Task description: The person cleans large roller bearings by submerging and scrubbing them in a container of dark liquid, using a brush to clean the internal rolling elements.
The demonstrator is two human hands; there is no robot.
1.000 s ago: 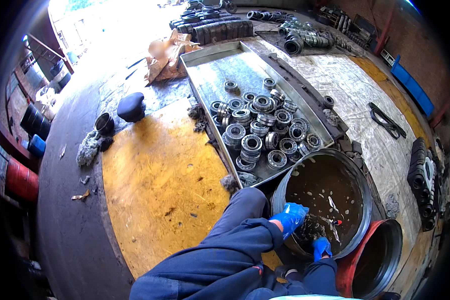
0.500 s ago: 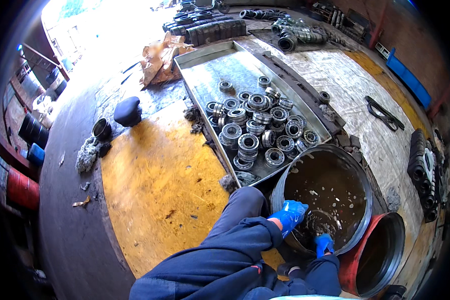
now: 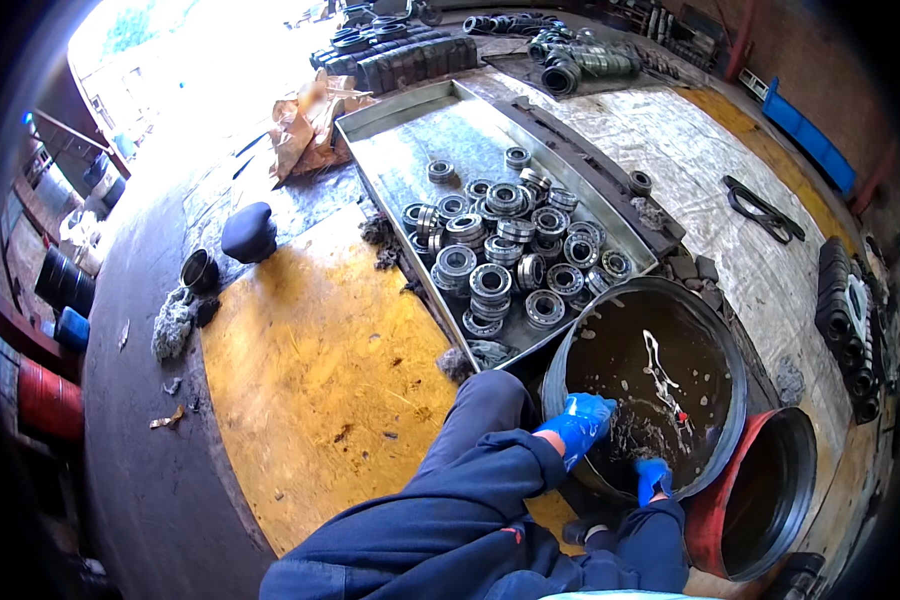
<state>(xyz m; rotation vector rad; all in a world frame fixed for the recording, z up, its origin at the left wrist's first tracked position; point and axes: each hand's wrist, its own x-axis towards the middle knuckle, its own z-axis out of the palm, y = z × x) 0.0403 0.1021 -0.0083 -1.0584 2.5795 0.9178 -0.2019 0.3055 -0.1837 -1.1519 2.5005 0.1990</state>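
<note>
Both my hands wear blue gloves and are inside the rim of a large open drum of murky brown liquid. My left hand is closed at the drum's near left side, just above the liquid; whatever is in its fingers is hidden. My right hand reaches down at the near edge, and its fingertips are lost in the liquid and the drum's shadow. Liquid is stirred up between the two hands. A long metal tray beyond the drum holds a heap of ring-shaped steel bearings.
A red open drum stands against the right side of the large one. A dark padded stool and a small black pot are at the left. Crumpled brown paper lies beyond the tray. A black belt loop lies at the right.
The ring-shaped ripple between my hands has broken into scattered splashes. A bright white streak now shows across the liquid. My hands have moved only slightly, and the view has shifted a little.
</note>
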